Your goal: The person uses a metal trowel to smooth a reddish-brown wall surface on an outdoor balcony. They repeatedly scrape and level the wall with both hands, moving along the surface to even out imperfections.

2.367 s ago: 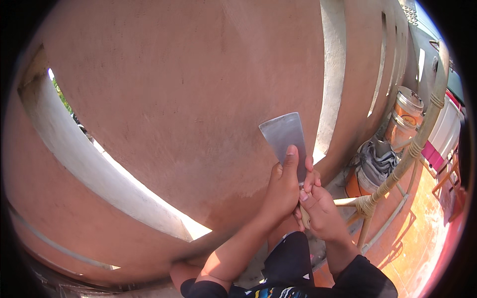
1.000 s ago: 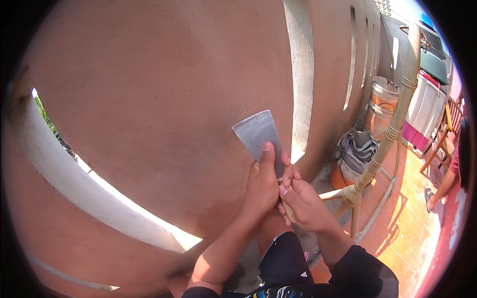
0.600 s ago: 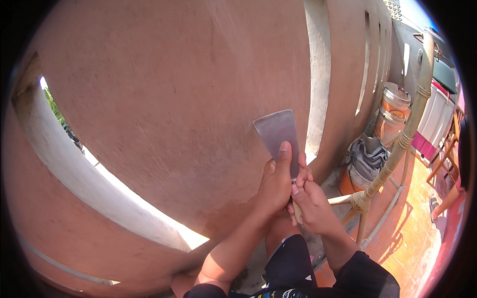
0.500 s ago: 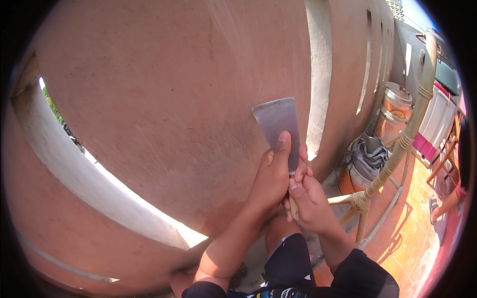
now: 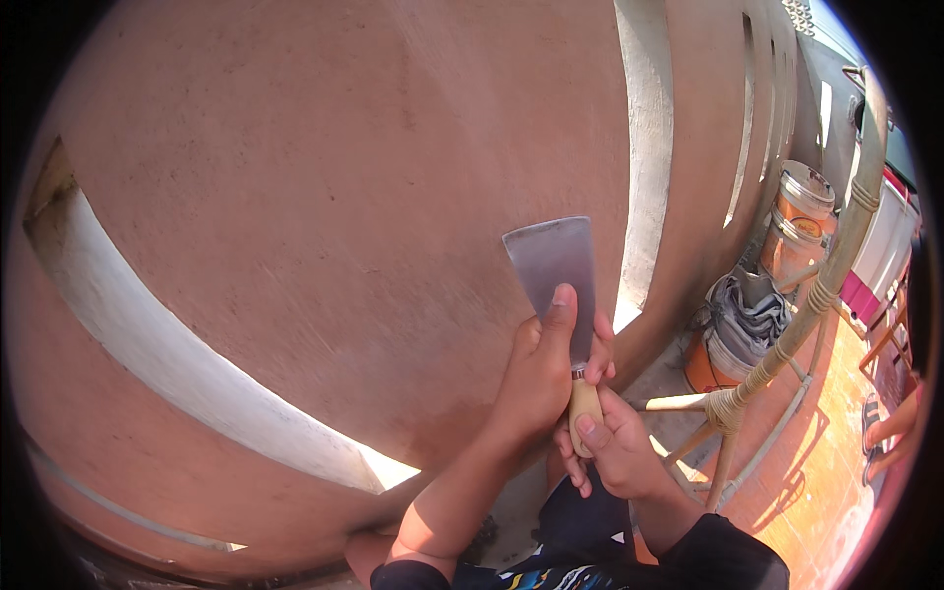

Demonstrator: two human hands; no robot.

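Note:
A putty knife [image 5: 560, 258] with a wide grey blade and a pale wooden handle stands upright before me, blade up. My left hand [image 5: 536, 372] is closed round the lower blade, its thumb lying flat on the metal face and some fingertips showing at the far edge. My right hand [image 5: 619, 447] grips the handle low down, with the thumb pressed on its front near the butt. Behind the blade rises a reddish-brown plastered wall [image 5: 295, 197]; whether the blade touches it I cannot tell, though it appears apart.
Pale vertical slots [image 5: 644, 147] cut through the wall. To the right stands a bamboo chair frame [image 5: 826, 285]. Beyond it are stacked paint buckets [image 5: 801, 211] and a bucket holding grey cloth [image 5: 747, 315]. Another person's sandalled foot [image 5: 873, 428] shows on the orange tiled floor [image 5: 787, 452].
My right hand has slid down the handle, uncovering more of its wood. The putty knife sits slightly lower, and the view has shifted a little to the left.

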